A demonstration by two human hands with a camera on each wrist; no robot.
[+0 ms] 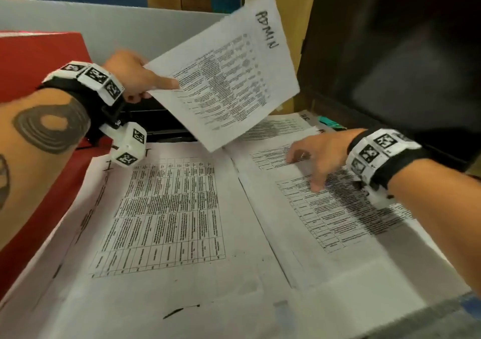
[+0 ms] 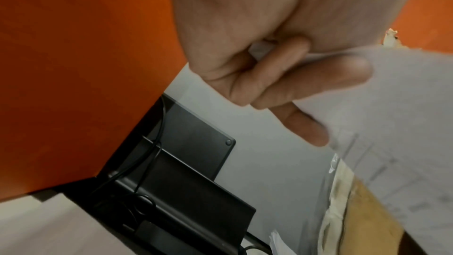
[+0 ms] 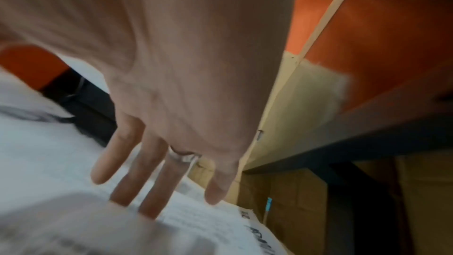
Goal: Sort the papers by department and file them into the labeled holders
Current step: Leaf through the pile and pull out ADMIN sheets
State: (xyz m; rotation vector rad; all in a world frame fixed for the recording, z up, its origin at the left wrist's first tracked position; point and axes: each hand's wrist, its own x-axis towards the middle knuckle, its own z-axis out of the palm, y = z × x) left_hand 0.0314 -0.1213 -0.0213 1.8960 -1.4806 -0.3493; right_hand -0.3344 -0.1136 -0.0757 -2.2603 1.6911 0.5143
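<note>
Soft, even indoor light, no glare. The raised ADMIN sheet (image 1: 229,70) smears with motion blur; beyond it the dark cabinet (image 1: 390,52) swallows detail. Both wrist views blurry, edges bowed.

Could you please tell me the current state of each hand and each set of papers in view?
left hand: pinching the ADMIN sheet's corner.
ADMIN sheet: lifted off the desk, tilted.
right hand: fingers straight, reaching to the right pile.
right pile: flat, untidy.
left pile: flat, untouched.
</note>
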